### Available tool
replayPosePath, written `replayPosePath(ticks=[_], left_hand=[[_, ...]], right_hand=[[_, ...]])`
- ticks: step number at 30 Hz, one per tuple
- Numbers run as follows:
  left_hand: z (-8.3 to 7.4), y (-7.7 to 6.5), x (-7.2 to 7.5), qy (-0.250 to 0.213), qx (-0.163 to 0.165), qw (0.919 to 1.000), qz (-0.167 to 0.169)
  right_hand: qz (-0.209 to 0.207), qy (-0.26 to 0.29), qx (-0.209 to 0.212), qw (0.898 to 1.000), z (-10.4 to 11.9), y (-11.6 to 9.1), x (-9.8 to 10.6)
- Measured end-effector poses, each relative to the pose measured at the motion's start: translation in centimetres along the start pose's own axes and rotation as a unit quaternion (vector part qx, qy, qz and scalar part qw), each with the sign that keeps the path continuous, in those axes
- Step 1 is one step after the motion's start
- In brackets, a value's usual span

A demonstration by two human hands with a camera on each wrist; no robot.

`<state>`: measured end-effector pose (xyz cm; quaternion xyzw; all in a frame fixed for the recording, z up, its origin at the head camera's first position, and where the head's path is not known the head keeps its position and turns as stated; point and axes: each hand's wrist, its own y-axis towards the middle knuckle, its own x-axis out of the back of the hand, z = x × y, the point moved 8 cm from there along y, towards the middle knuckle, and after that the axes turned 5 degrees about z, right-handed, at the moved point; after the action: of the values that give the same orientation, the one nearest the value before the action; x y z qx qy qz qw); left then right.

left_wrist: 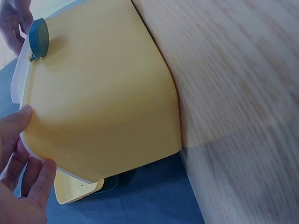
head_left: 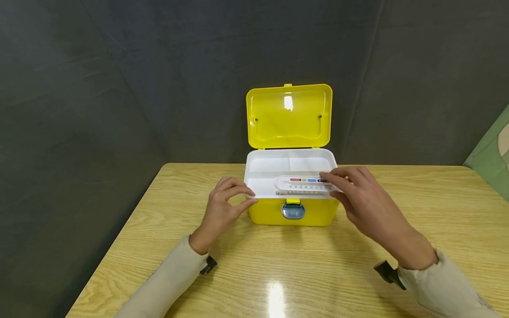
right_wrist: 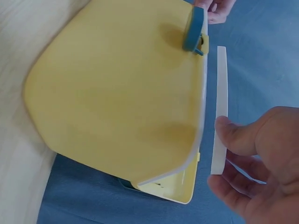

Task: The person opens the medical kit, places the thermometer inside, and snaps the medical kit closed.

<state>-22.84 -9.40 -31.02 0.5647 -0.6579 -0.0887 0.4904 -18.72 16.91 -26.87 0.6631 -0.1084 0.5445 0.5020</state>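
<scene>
A yellow storage box (head_left: 266, 216) stands with its lid (head_left: 289, 117) raised, and a white divided tray (head_left: 264, 163) sits in its top. My left hand (head_left: 222, 210) holds the box's front left corner at the rim, thumb at the front. With my right hand (head_left: 367, 205) I pinch the right end of a flat white thermometer (head_left: 296, 183), marked with coloured labels and a scale. In the right wrist view the thermometer (right_wrist: 221, 88) shows edge-on, apart from the box rim. Just below it in the head view, a thin marked strip (head_left: 300, 193) shows at the tray's front; its kind is unclear.
A grey-blue latch (head_left: 293, 211) hangs on the box's front. The box rests on a wood-grain table (head_left: 238, 274) near its back edge, with a dark cloth (head_left: 199, 79) behind. Something green (head_left: 487, 150) is at the far right.
</scene>
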Motion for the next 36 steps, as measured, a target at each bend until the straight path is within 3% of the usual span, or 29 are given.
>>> replayPosePath(ticks=[11, 21, 36], left_hand=[[-0.3, -0.1, -0.1, 0.0, -0.018, 0.9998, -0.005], [-0.1, -0.1, 0.0, 0.0, -0.015, 0.9999, -0.003], [-0.2, -0.2, -0.1, 0.002, -0.008, 1.0, 0.004]], right_hand=[[0.011, 0.009, 0.012, 1.0, 0.4, 0.9, 0.2], [0.048, 0.026, 0.012, 0.998, 0.2, 1.0, -0.6], [0.053, 0.044, 0.011, 0.998, 0.1, 0.9, -1.0]])
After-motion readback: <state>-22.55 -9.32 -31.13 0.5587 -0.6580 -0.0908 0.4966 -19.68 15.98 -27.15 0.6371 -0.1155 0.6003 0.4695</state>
